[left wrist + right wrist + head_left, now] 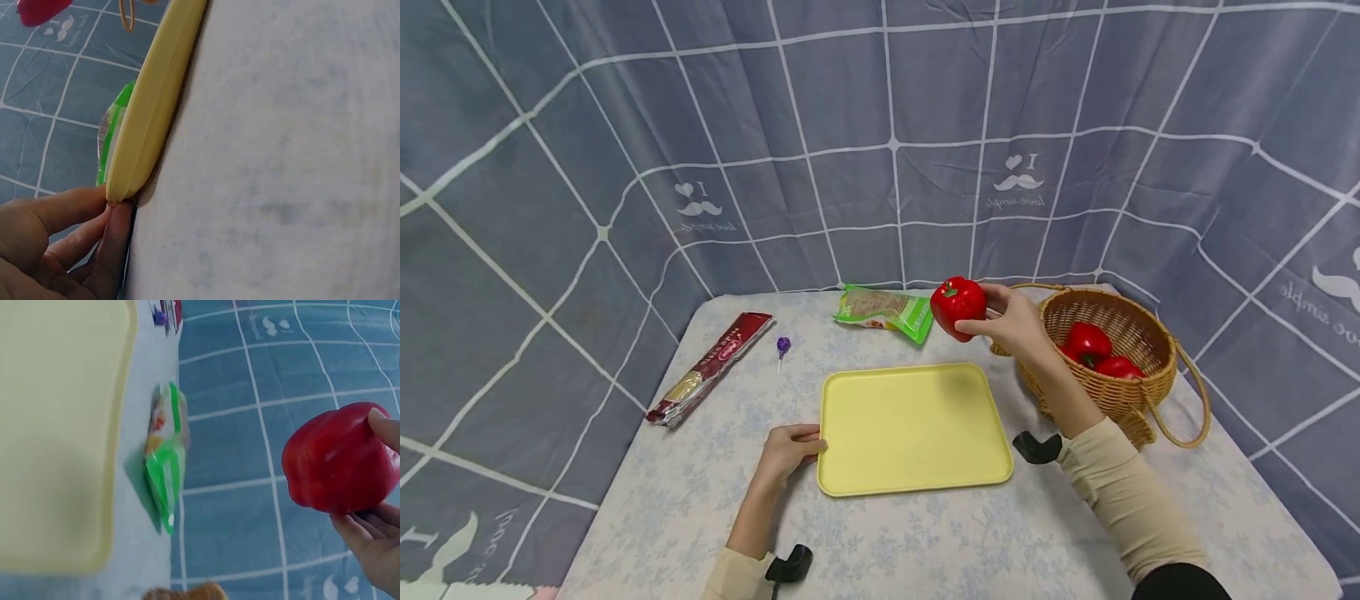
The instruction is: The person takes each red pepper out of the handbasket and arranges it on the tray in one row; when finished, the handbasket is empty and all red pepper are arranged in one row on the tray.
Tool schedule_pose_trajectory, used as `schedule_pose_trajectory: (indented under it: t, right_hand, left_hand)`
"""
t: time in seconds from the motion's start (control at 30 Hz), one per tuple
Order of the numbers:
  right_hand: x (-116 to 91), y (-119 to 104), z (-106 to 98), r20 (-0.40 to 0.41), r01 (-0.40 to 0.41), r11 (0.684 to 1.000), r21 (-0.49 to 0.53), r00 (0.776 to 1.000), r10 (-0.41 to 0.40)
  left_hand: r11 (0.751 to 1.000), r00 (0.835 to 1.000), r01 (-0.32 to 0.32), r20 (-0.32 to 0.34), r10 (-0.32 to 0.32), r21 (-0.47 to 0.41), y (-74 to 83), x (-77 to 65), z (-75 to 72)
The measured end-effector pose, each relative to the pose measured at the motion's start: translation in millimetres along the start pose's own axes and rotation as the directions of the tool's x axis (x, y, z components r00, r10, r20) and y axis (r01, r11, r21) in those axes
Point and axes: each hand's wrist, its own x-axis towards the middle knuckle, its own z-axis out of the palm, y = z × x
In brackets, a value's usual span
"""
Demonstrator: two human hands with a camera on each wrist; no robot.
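A red bell pepper [958, 308] is held up by my right hand [1017, 323], thumb on one side and fingers on the other. In the right wrist view the pepper [337, 459] hangs in the air, apart from the tray and table. At the left rim of the yellow tray [917, 429], my left hand [788, 454] pinches the edge. The left wrist view shows its fingers at the corner of the tray [147, 125], which lies flat on the table. More red peppers [1088, 342] lie inside the wicker basket [1101, 396], beside my right forearm.
Behind the tray lies a green and clear food packet [887, 310]. A long red and gold packet [711, 369] and a purple lollipop [783, 344] lie on the left. Patterned cloth covers the table [700, 475]; a grey-blue checked curtain [850, 167] surrounds its back and sides.
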Motion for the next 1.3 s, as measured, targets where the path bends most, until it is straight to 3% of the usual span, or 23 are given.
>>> schedule_pose_trajectory:
  t: [0.5,0.7,0.93,1.3]
  right_hand:
    - [-1.0,15.8,64.4,0.026,0.054,0.981,0.188,0.998,-0.060]
    - [5.9,22.7,104.1,0.042,0.013,0.971,0.238,0.999,-0.024]
    - [11.6,35.2,150.3,0.055,-0.034,0.972,0.231,0.998,0.022]
    - [11.1,63.8,198.2,0.056,-0.024,0.986,0.164,0.998,0.015]
  left_hand:
    - [1.000,0.999,-0.020,0.029,0.020,0.003,0.6,-0.1,5.6]
    - [1.000,1.000,-0.010,0.018,0.010,0.000,-0.6,-1.2,0.8]
    - [1.000,1.000,-0.018,0.021,0.018,-0.004,-1.3,-3.6,-2.2]
    - [0.999,1.000,-0.022,0.016,0.022,-0.029,0.6,-3.6,-1.6]
